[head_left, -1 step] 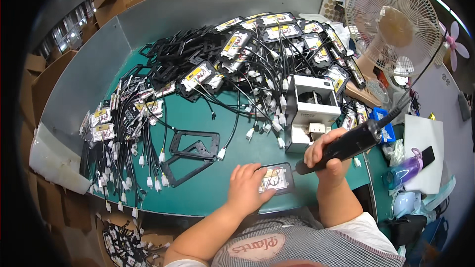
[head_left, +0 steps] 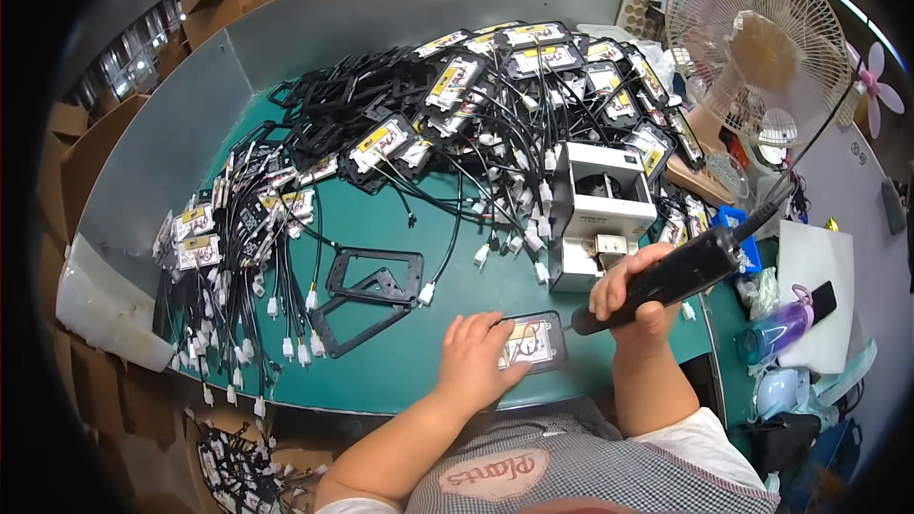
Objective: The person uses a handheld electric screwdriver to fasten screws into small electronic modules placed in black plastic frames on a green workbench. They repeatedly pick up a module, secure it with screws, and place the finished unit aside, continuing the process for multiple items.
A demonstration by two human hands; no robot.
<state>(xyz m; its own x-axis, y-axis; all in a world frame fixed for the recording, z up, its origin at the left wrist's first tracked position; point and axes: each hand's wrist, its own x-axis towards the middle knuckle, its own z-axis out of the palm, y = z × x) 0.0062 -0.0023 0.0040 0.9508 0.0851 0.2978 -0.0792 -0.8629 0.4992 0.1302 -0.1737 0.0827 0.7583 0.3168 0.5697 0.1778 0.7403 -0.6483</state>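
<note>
My right hand [head_left: 636, 300] is wrapped round a black electric screwdriver [head_left: 671, 281], tilted with its cord running up to the right. The tool's tip points left, beside the right end of a flat black-framed unit [head_left: 547, 341]. That unit has a pale inner panel with wires and lies on the green table near its front edge. My left hand [head_left: 476, 357] grips the unit's left end, fingers by its far edge and thumb by its near edge, covering that end. I cannot make out whether the tip touches a screw.
Just beyond my right hand stands a white-and-black boxy machine [head_left: 605, 209]. Finished-looking units with cables [head_left: 543, 62] are heaped behind it. More cabled units [head_left: 200, 252] lie left, near two bare black frames [head_left: 376, 276]. A fan [head_left: 762, 48] and purple bottle [head_left: 776, 328] stand right.
My right hand and the electric screwdriver have shifted very slightly to the right. My left hand and the black-framed unit look almost unmoved.
</note>
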